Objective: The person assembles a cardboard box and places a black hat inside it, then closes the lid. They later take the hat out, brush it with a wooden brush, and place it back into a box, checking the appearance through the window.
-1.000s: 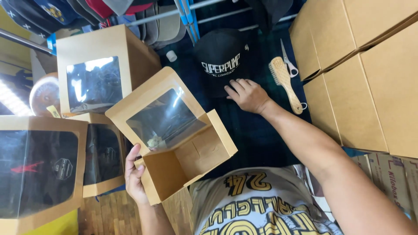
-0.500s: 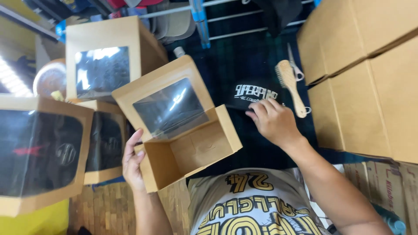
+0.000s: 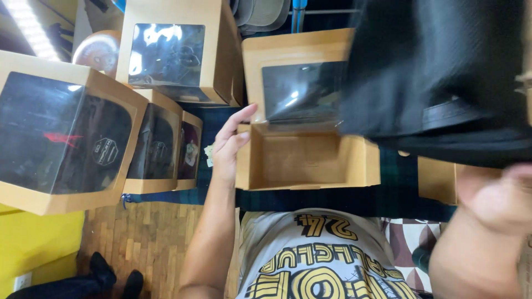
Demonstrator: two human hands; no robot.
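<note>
left hand [image 3: 228,145] braces the open kraft box [image 3: 302,160] by its left wall, fingers spread; blurred right hand [image 3: 495,200] seems to grip the black cap [image 3: 438,72] raised beside it, so the brim could snag the window lid [image 3: 302,88]

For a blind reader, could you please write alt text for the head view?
A left hand steadies an open brown box with a window lid while the blurred right hand lifts a black cap above it. Closed window boxes stand nearby.
</note>
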